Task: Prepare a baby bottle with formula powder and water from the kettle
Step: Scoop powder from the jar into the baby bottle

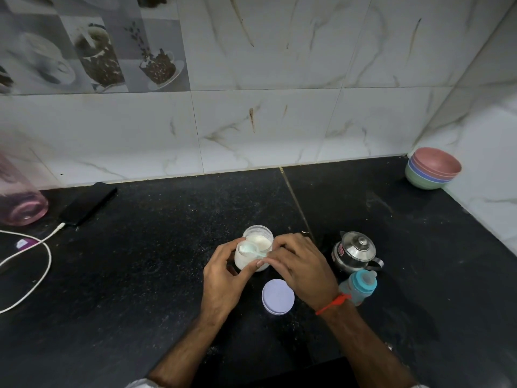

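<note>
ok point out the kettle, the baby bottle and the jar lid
kettle [354,251], head view, on its steel lid
baby bottle [362,284], head view, on its blue cap
jar lid [277,296], head view, on its flat top

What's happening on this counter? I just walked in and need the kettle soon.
A person is getting formula ready. The left hand holds the open powder jar while the right hand pinches a small scoop over it. The jar's lid lies on the counter. The kettle and capped baby bottle stand untouched at the right.
</note>
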`<state>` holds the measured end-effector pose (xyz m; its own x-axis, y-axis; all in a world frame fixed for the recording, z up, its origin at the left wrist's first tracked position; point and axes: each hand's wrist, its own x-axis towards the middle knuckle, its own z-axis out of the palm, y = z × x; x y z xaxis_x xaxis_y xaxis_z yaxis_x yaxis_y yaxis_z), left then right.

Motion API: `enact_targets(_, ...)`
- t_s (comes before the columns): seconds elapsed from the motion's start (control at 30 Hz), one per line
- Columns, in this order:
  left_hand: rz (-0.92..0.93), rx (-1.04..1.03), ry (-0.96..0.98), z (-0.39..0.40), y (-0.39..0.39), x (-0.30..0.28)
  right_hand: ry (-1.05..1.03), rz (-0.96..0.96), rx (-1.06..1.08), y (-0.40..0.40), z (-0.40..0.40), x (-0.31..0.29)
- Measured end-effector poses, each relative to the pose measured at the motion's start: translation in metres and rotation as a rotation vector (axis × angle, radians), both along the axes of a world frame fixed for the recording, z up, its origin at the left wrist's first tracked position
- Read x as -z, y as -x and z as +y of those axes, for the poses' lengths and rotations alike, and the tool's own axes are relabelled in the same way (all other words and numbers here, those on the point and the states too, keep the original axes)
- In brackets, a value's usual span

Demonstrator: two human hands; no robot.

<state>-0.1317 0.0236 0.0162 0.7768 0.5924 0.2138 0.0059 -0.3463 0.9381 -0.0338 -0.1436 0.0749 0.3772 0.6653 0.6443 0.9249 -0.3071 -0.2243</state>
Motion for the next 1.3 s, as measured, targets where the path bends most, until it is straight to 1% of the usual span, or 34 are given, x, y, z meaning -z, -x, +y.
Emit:
enact_targets(0.03,0.003,0.003,-0.002,0.000,0.000,0.001,0.009,-0.005,-0.005,0.001,0.000,0.000)
enact_targets(0.17,0.010,-0.005,-0.024,0.001,0.002,0.003,-0.083,-0.021,0.034,0.000,-0.003,-0.001)
enact_targets(0.27,0.004,-0.003,-0.015,0.000,0.002,0.004,0.010,-0.039,-0.029,0.000,-0.002,-0.002)
enact_targets(0.33,-0.004,-0.004,-0.025,0.000,0.002,0.004,0.033,-0.024,-0.014,0.002,-0.003,-0.001)
enact_targets(0.4,-0.005,-0.008,-0.028,0.001,0.001,0.006,0.070,0.104,0.035,0.001,-0.003,0.000)
enact_targets(0.43,0.001,-0.009,-0.030,0.001,0.001,0.006,0.064,0.214,0.053,0.000,-0.004,0.001)
enact_targets(0.47,0.006,-0.011,-0.031,0.001,0.002,0.007,0.023,0.350,0.073,0.000,-0.004,0.002)
enact_targets(0.57,-0.001,-0.018,-0.028,0.002,0.005,0.007,-0.193,0.771,0.173,-0.005,-0.002,0.005)
enact_targets(0.6,-0.006,-0.022,-0.023,0.003,0.005,0.006,-0.253,0.883,0.205,-0.007,-0.002,0.006)
enact_targets(0.63,-0.009,-0.027,-0.018,0.004,0.007,0.005,-0.294,0.955,0.237,-0.011,-0.001,0.008)
enact_targets(0.67,-0.009,-0.032,-0.014,0.005,0.008,0.005,-0.308,0.987,0.276,-0.015,-0.001,0.009)
enact_targets(0.8,-0.007,-0.042,0.006,0.007,0.013,0.007,-0.258,0.990,0.404,-0.030,0.007,0.014)
enact_targets(0.9,0.009,-0.047,0.015,0.008,0.017,0.011,-0.193,0.974,0.432,-0.038,0.020,0.019)
enact_targets(1.03,0.029,-0.042,0.006,0.010,0.020,0.012,-0.141,1.025,0.455,-0.048,0.035,0.031)
enact_targets(1.13,0.026,-0.034,-0.008,0.012,0.023,0.011,-0.130,0.984,0.507,-0.049,0.028,0.040)
enact_targets(1.3,0.036,-0.027,-0.011,0.005,0.026,0.013,-0.149,0.911,0.529,-0.034,0.006,0.055)
